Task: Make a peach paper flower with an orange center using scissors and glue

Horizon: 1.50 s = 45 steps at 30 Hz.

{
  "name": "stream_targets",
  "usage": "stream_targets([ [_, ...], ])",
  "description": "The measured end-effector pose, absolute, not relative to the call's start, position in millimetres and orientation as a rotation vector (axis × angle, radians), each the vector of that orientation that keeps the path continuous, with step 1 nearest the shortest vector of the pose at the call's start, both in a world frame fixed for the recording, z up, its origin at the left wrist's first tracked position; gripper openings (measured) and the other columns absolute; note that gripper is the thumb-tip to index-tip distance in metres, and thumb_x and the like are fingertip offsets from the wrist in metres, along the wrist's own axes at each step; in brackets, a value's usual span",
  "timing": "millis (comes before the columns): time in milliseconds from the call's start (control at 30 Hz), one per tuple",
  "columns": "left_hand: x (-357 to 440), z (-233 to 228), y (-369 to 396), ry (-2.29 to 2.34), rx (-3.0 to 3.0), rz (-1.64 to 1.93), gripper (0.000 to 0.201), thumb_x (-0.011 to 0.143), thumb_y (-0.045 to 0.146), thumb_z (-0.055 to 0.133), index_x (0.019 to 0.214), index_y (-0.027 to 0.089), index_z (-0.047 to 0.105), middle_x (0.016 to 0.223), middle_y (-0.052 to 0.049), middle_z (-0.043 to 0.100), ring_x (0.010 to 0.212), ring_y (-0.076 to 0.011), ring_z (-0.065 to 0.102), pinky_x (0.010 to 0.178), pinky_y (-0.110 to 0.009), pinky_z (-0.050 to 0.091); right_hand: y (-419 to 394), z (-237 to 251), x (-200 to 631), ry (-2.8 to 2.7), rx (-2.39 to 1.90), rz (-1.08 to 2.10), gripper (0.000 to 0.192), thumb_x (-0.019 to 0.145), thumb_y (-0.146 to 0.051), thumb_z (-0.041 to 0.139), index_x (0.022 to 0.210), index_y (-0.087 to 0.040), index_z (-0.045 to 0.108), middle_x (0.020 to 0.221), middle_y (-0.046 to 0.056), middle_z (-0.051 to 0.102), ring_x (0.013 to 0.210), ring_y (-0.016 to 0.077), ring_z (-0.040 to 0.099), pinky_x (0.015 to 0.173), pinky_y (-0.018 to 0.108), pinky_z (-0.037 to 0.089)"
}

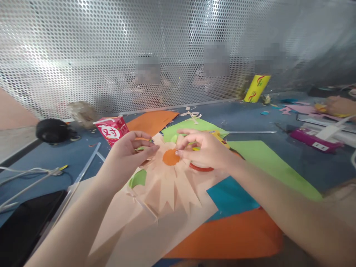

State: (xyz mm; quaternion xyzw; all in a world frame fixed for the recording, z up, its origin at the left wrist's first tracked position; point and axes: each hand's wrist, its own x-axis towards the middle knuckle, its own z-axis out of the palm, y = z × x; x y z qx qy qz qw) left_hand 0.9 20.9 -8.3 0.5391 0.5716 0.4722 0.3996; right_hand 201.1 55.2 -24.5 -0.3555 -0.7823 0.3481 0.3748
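A peach paper rosette (180, 181) with an orange round centre (171, 157) and notched ribbon tails is in front of me, over a large peach sheet (133, 237). My left hand (135, 148) closes at its left edge, thumb and fingers curled in. On the other side, my right hand (201, 148) has its thumb beside the orange centre and its fingers bent round the petals. The fingertips partly cover the petal edges. A green paper piece (138, 179) shows below my left hand. Beneath my right hand lies a red ring-shaped thing (200, 168), partly hidden.
Orange (233, 237), blue (232, 198) and green (267, 163) sheets spread around. A red carton (111, 131), black round object (52, 130), dark tablet-like device (30, 222), yellow cylinder (257, 89) and purple power strip (315, 140) surround them. A perforated metal panel (105, 55) stands behind.
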Motion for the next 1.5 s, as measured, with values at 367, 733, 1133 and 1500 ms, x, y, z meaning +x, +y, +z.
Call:
stream_targets([
  [367,4.9,-7.9,18.7,1.426,1.334,1.257,0.032,0.062,0.029,0.075,0.087,0.021,0.056,0.077,0.003,0.064,0.055,-0.0055,0.056,0.049,-0.015,0.045,48.7,-23.6,197.5,-1.906,-0.871,0.922,0.012,0.074,-0.023,0.064,0.065,-0.021,0.057,0.096,0.005,0.061,0.112,0.0209,0.052,0.085,0.033,0.05],
  [733,5.9,-10.4,20.4,1.459,1.24,1.256,0.031,0.062,0.032,0.074,0.086,0.021,0.056,0.077,0.004,0.061,0.056,-0.0053,0.054,0.05,-0.015,0.043,45.2,-16.4,196.1,-1.895,-0.872,0.839,0.019,0.076,-0.017,0.055,0.06,-0.02,0.044,0.083,0.001,0.052,0.092,0.0165,0.053,0.072,0.028,0.046],
  [1133,13.5,-10.5,18.6,1.433,1.235,1.326,0.032,0.06,0.03,0.074,0.077,0.021,0.048,0.068,0.007,0.052,0.051,-0.0046,0.049,0.044,-0.014,0.038,38.5,-22.9,190.1,-1.858,-1.012,0.731,0.016,0.075,-0.02,0.063,0.062,-0.022,0.054,0.098,0.003,0.056,0.117,0.021,0.043,0.099,0.04,0.03],
  [1500,14.6,-7.7,16.8,1.451,1.271,1.313,0.03,0.061,0.03,0.072,0.076,0.022,0.047,0.067,0.007,0.053,0.05,-0.005,0.048,0.045,-0.015,0.039,40.1,-18.5,191.2,-1.912,-1.052,0.659,0.015,0.072,-0.015,0.064,0.062,-0.02,0.054,0.104,0.006,0.055,0.115,0.0229,0.045,0.099,0.042,0.03],
])
